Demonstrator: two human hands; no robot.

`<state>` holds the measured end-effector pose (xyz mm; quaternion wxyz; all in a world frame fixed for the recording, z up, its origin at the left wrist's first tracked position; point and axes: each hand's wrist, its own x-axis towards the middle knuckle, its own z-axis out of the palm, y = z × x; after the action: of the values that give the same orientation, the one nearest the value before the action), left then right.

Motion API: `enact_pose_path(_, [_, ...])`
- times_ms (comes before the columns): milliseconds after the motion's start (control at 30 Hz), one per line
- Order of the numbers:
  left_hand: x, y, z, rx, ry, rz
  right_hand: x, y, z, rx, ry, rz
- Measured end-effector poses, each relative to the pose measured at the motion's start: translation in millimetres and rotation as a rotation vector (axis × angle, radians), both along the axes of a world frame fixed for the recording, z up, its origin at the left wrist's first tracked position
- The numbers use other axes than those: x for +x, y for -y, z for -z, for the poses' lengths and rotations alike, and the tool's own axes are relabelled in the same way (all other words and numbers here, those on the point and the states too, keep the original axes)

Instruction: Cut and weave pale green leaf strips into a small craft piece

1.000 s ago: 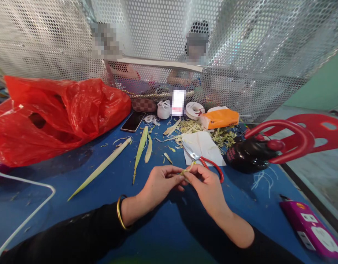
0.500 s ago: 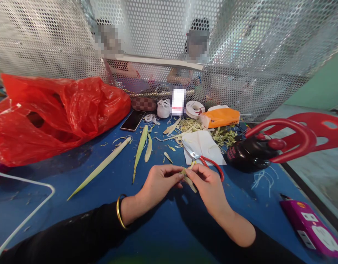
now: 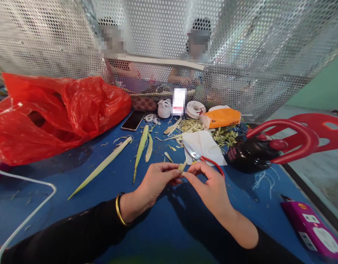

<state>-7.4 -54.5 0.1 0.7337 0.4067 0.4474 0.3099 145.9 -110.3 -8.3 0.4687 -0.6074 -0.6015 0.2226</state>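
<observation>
Between my fingertips is a small pale-green strip of corn husk (image 3: pixel 182 167). My left hand (image 3: pixel 159 181) pinches it between thumb and fingers. Opposite, my right hand (image 3: pixel 211 185) has its thumb and forefinger closed at the strip's near end; the fingertips of both hands almost meet. Just beyond the right hand, red-handled scissors (image 3: pixel 196 156) lie with their blades on a white paper sheet (image 3: pixel 210 141). Left of my hands on the blue table rest a long husk leaf (image 3: pixel 101 167), a greener husk leaf (image 3: pixel 140 152) and a smaller one (image 3: pixel 149 146).
A red plastic bag (image 3: pixel 61 110) fills the left side, near a white cable (image 3: pixel 52 189). Behind are a phone (image 3: pixel 133 120), white string ball (image 3: pixel 164 108), ribbon spool (image 3: pixel 196 109) and orange tissue pack (image 3: pixel 222 117). Right: black kettle (image 3: pixel 248 154), purple power strip (image 3: pixel 311 227).
My right fingers have shifted slightly left and lower along the husk strip. The strip has turned, its lower end no longer hanging below my fingers. The left hand has barely moved.
</observation>
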Motion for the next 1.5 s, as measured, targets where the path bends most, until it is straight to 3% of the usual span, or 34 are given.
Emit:
enact_pose_path(133, [-0.5, 0.1, 1.4, -0.014, 0.019, -0.009, -0.1, 2.6, -0.7, 0.227, 0.436, -0.007])
enact_pose_path(233, [-0.5, 1.3, 1.5, -0.009, 0.025, -0.015, 0.1, 2.5, 0.6, 0.260, 0.541, -0.001])
enact_pose_path(367, [-0.5, 1.4, 1.4, 0.016, 0.022, -0.038, 0.5, 2.8, 0.6, 0.216, 0.523, 0.010])
enact_pose_path(500, [0.2, 0.3, 3.7, 0.009, 0.018, -0.039, -2.8, 5.7, -0.3, 0.283, 0.603, 0.005])
enact_pose_path(700, [0.8, 0.3, 6.0, -0.058, 0.052, -0.028, -8.1, 8.6, 1.1, 0.289, 0.589, -0.097])
enact_pose_path(867, [-3.1, -5.6, 6.7, -0.086, 0.079, -0.043, 1.0, 5.0, -2.6, 0.319, 0.492, -0.100])
enact_pose_path(1067, [-6.2, -11.9, 5.2, -0.203, 0.174, -0.061, 10.9, -1.8, -9.8, 0.376, 0.588, -0.176])
enact_pose_path(1333, [-7.0, -12.0, 4.7, -0.296, 0.229, 0.043, 15.6, -6.7, -11.4, 0.443, 0.684, -0.195])
enact_pose_path(1500, [-6.1, -9.4, 5.0, -0.216, 0.171, 0.050, 13.4, -4.4, -12.4, 0.417, 0.534, -0.227])
